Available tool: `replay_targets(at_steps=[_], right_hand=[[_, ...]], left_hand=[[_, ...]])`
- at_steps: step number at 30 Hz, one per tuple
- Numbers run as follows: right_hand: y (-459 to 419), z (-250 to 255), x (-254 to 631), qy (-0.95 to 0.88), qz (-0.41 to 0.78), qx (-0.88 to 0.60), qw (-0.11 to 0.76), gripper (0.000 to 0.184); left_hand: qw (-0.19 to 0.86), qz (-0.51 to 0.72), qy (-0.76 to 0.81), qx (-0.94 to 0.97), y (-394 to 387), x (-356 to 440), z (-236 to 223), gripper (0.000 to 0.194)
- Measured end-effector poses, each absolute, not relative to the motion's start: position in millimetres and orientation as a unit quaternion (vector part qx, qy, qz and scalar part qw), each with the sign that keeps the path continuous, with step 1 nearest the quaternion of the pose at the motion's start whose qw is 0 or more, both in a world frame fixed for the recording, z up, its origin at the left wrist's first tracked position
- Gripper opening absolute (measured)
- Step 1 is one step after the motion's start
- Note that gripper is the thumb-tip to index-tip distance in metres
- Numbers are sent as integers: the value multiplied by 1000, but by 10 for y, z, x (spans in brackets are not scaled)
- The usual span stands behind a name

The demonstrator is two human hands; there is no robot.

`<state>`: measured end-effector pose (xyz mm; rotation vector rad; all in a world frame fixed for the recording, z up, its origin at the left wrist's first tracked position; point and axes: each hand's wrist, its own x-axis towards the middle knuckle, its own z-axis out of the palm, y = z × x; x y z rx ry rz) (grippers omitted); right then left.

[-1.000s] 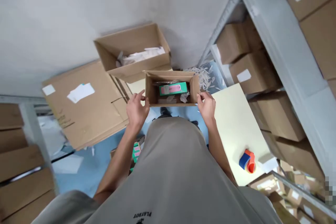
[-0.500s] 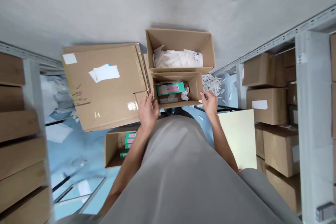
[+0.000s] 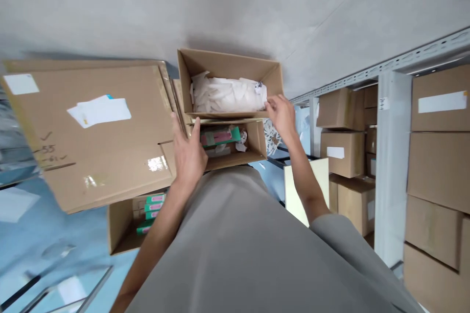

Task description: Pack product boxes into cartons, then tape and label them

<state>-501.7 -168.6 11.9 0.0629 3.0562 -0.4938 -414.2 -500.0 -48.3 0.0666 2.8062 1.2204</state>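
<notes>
My left hand (image 3: 189,156) has its thumb and fingers apart, holding nothing. It hovers by the left end of the near cardboard box (image 3: 238,160), over the right edge of the stacked flat cartons (image 3: 110,149). My right hand (image 3: 282,116) has its fingers closed at the front right corner of the far cardboard box (image 3: 225,58), pinching its rim. White paper scraps (image 3: 227,95) fill the bottom of that box. In the near box lie a green and pink packet (image 3: 220,137) and crumpled paper (image 3: 242,142).
White slips (image 3: 105,110) rest on the flat cartons. A lower box (image 3: 119,230) with several green packets (image 3: 153,207) stands at the left. Shelving (image 3: 391,166) with cartons (image 3: 436,156) is at the right. A pale yellow board (image 3: 293,195) stands beneath my right forearm.
Both hands have left the near box's front corners. My right hand has moved back to the far box's corner, and my left hand has opened. The view has swung right.
</notes>
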Motion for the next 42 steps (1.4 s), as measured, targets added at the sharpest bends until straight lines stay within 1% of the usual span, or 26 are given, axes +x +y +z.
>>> replay_targets(at_steps=[3,6,9,11,15,17,19,21,22,23,24,26,27,29,32,34,36,39,41,42], right_hand=[[-1664,-122,-5733,989,-94,4,111,36],[-1692,-527,-6362,974,-25,13,224,44],[-1742,-907,-6733,946,22,33,321,48],[-1770,-1079,-6812,936,38,29,348,45],[-1818,-1208,-6764,945,26,15,326,39],[-1834,-1158,-6721,953,14,14,303,35],[-1829,-996,-6646,961,-1,18,276,35],[-1800,-696,-6484,974,-39,18,222,39],[-1779,-497,-6357,981,-69,9,180,44],[-1760,-275,-6197,986,-102,6,128,43],[-1748,-43,-6008,986,-139,-5,95,43],[-1761,385,-5573,973,-219,-38,56,49],[-1794,547,-5347,964,-254,-47,67,50],[-1911,715,-4936,944,-299,-67,126,51],[-2135,628,-4546,926,-305,-99,200,49],[-2241,498,-4483,929,-282,-107,212,49],[-2274,414,-4582,940,-261,-106,193,48],[-2242,309,-5007,950,-249,-112,152,41],[-2257,136,-5415,947,-239,-140,160,34],[-2296,4,-5626,941,-231,-164,184,30]], left_hand=[[54,388,920,19,-4937,-4275,-495,94],[66,387,919,22,-4939,-4354,-540,95],[66,404,912,32,-4980,-4381,-617,95],[62,410,909,41,-5009,-4378,-667,94],[59,406,911,46,-5038,-4372,-718,92],[57,403,912,43,-5035,-4382,-720,88],[58,398,915,42,-5022,-4396,-713,80],[58,395,916,41,-5005,-4411,-704,72],[59,395,916,40,-4996,-4417,-701,70],[60,397,915,39,-4986,-4422,-699,68],[63,400,914,37,-4977,-4426,-698,67],[67,408,910,32,-4960,-4432,-697,65],[68,412,908,29,-4951,-4434,-697,64],[68,417,906,21,-4935,-4439,-696,64],[68,417,906,16,-4921,-4444,-698,66],[68,415,907,19,-4918,-4439,-701,67],[66,412,909,24,-4919,-4423,-706,68],[59,407,911,23,-4922,-4383,-713,69],[59,406,912,19,-4927,-4356,-713,70],[61,405,912,18,-4931,-4346,-711,70]])
